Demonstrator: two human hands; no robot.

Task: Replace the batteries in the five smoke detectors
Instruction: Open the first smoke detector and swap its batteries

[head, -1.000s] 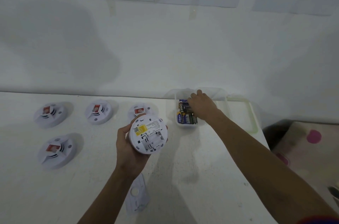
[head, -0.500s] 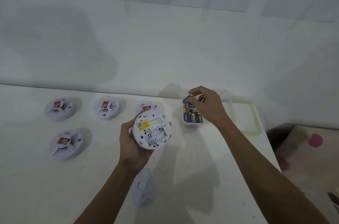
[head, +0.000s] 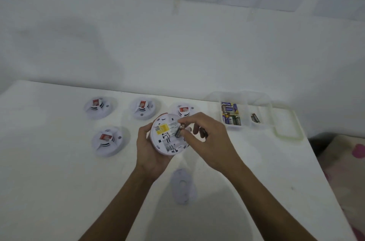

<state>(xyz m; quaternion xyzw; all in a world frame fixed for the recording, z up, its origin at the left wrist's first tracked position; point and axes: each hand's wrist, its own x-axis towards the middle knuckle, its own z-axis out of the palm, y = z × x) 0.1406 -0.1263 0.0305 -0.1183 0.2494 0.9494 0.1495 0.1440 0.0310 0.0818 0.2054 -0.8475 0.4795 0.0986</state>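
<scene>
**Battery poised over the open detector**

My left hand [head: 153,148] cups the smoke detector [head: 169,134] back-side up above the middle of the desk [head: 59,181], its battery bay exposed. My right hand [head: 205,142] pinches a battery [head: 180,130] between thumb and fingertips, tilted, its lower end just at the bay. Four other detectors [head: 107,141] sit face-up toward the desk's back-left, and the removed cover plate [head: 182,188] lies nearer the front edge. The battery tray [head: 262,102] stands at the back-right corner.

My worry is polarity: I cannot read the bay markings from here, so the cell could go in reversed. The angled entry could also jam against the spring contact, or the cell could slip from the pinch and roll off the desk.
</scene>
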